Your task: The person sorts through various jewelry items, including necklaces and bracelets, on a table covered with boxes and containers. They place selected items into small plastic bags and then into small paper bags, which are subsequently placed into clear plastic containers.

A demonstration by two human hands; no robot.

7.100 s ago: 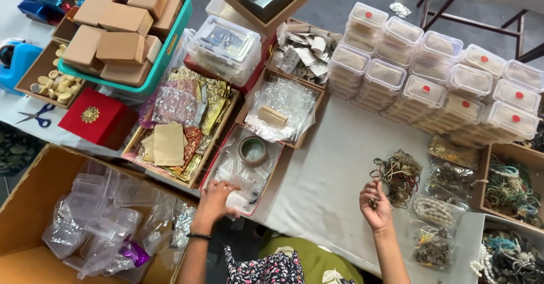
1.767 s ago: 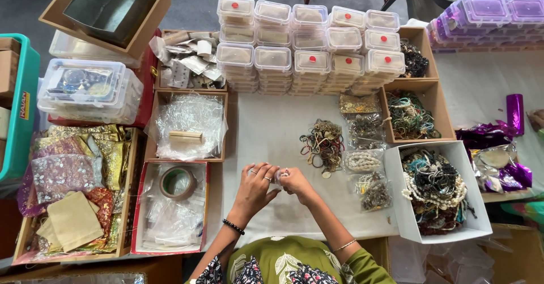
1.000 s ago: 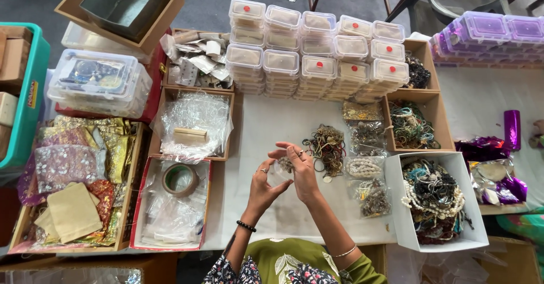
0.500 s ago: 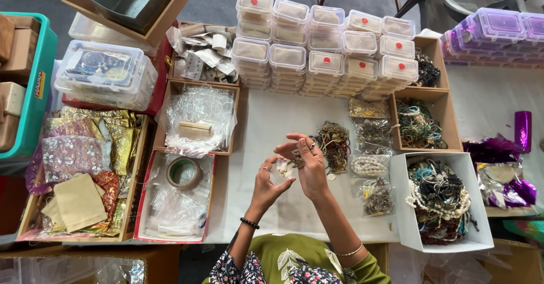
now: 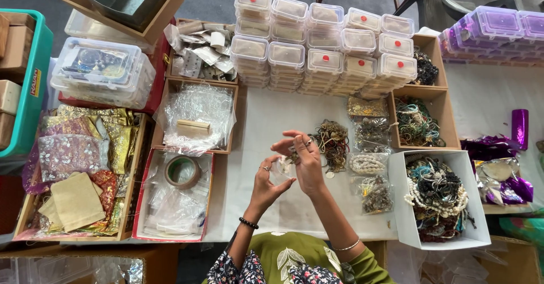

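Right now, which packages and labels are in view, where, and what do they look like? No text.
Clear lidded boxes: stacked at the table's far side, rectangular, red round stickers on some lids.
Purple-tinted boxes: far right, rectangular, stacked.
Teal crate: far left, small yellow label on its wall.
Small clear bag: between left hand and right hand.
Tape roll: red-edged tray, left of the hands.

A white-covered worktop carries clear lidded boxes beyond the right hand, bead-filled cartons to its right, and a tape tray left of the left hand
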